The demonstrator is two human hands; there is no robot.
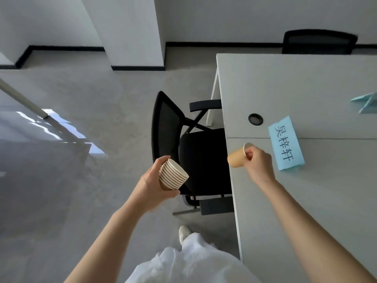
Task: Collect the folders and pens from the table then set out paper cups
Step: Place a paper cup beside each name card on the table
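Off the table's left edge, over the floor, our left hand (152, 180) holds the stack of paper cups (173, 175), fingers and thumb curled round its lower end, rims tilted up and to the right. We count about nine rims in that nest, though the lowest ones blur together. Behind it sits one black office chair (183, 144), tucked under the table (306, 201); a second chair (318, 40) stands at the far side.

Further right, our right hand (258, 162) pinches the rim of a single paper cup (237, 157), which lies on its side in the air just over the table's near edge, mouth toward the fingers. To do this step well, we judge we should turn the cup upright, mouth up, and set it flat on the table beside the blue name card (286, 142), well in from the edge, letting go only once the base sits level. One round cable hole (255, 119) lies just beyond. We see one full name card and part of another blue card (365, 102) at the right border. No folders or pens show on the table.
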